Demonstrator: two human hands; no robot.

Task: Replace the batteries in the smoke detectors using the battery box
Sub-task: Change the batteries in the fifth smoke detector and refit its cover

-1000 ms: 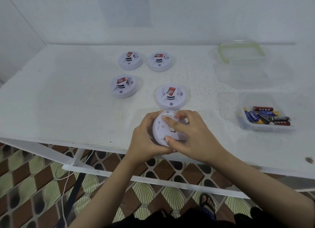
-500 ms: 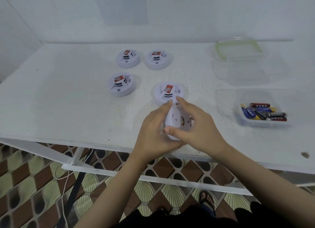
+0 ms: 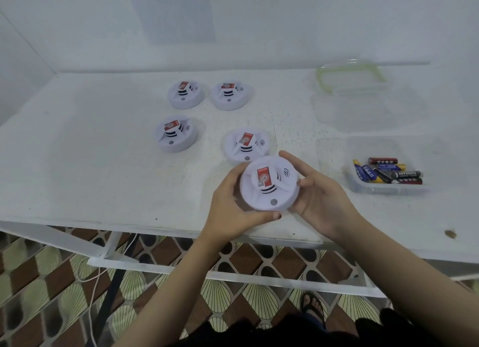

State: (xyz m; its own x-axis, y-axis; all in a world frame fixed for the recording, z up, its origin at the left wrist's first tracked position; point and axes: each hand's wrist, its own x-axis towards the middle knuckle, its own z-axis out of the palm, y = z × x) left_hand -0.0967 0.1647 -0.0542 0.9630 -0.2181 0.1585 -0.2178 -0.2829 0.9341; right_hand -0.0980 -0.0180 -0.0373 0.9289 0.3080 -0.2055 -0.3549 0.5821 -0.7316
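A round white smoke detector point(image 3: 269, 186) with a red label faces up between both hands, just above the table's front edge. My left hand point(image 3: 233, 214) grips its left and lower rim, thumb under the front. My right hand point(image 3: 318, 193) holds its right side with curled fingers. Several more white detectors sit behind: one point(image 3: 246, 144) right behind the held one, one point(image 3: 176, 134) to the left, two at the back point(image 3: 185, 94) point(image 3: 229, 95). A clear battery box point(image 3: 388, 165) with several batteries stands to the right.
An empty clear container point(image 3: 363, 110) and a green-rimmed lid point(image 3: 350, 74) lie at the back right. The white table point(image 3: 90, 165) meets a white wall behind. A small dark spot point(image 3: 450, 234) marks the front right edge. Patterned floor and a sandalled foot point(image 3: 313, 305) show below.
The detector was back-side up a second ago; both hands have turned it over, so its red-labelled front faces up now. The hands moved slightly apart to its sides.
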